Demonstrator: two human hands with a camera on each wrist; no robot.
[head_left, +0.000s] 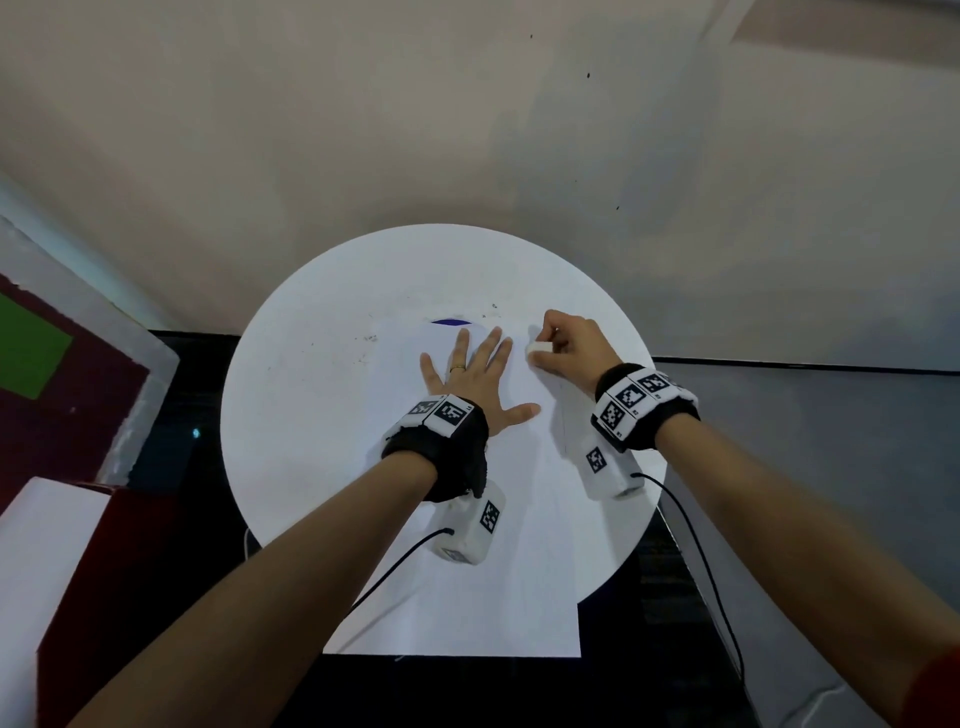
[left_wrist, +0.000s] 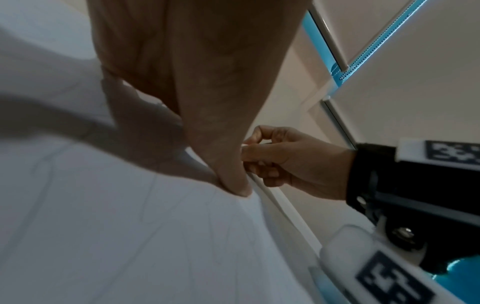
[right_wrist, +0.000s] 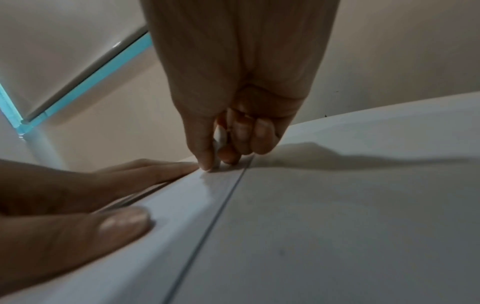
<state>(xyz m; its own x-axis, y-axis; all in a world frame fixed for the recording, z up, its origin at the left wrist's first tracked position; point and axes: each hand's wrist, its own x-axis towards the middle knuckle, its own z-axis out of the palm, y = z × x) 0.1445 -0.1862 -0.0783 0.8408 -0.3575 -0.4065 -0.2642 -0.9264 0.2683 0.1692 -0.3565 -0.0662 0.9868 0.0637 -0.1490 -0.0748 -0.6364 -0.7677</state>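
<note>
I had the left hand (head_left: 470, 387) flat on the paper sheet (head_left: 467, 597), fingers spread straight, pressing it down near the middle of the round tabletop (head_left: 311, 374). The right hand (head_left: 571, 345) pinched a small white block (head_left: 537, 347) between thumb and curled fingers, its lower end touching the sheet near the far right corner, just beside the left fingertips. The sheet's near edge overhung the tabletop's near edge.

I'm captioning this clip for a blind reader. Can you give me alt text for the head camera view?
A person's left hand presses flat, fingers spread, on a white sheet of paper on a round white table, while the right hand pinches a small white eraser at the sheet's right edge.
</note>
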